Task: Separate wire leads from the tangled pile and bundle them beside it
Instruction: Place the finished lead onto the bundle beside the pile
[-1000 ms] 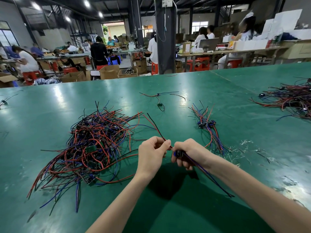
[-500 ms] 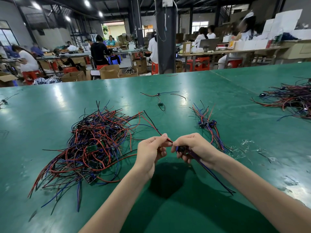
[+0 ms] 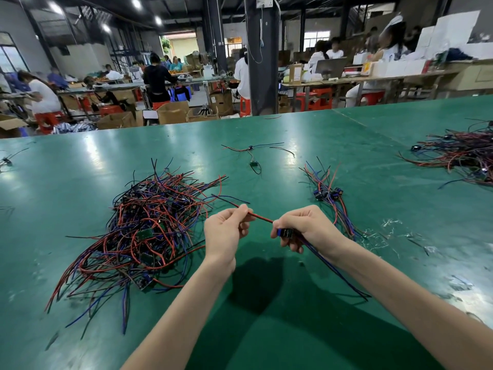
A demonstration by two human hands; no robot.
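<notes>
A tangled pile [image 3: 149, 225] of red, blue and black wire leads with small green boards lies on the green table [image 3: 80, 166], left of my hands. To the right lies a small sorted bundle [image 3: 329, 198] of leads with blue connectors. My left hand [image 3: 226, 231] pinches the red and black wires of one wire lead [image 3: 260, 217]. My right hand [image 3: 306, 228] grips the same lead at its blue connector, and its dark wires trail down to the right along my forearm.
A single loose lead [image 3: 252, 153] lies farther back in the middle. Another big wire pile [image 3: 464, 153] sits at the right edge. Scraps of clear plastic [image 3: 389, 236] litter the table on the right. People work at benches beyond the table's far edge.
My hands have drawn apart, the left sliding out along the red and black wires so that they stretch straight between both hands. The pile and the bundle have not moved.
</notes>
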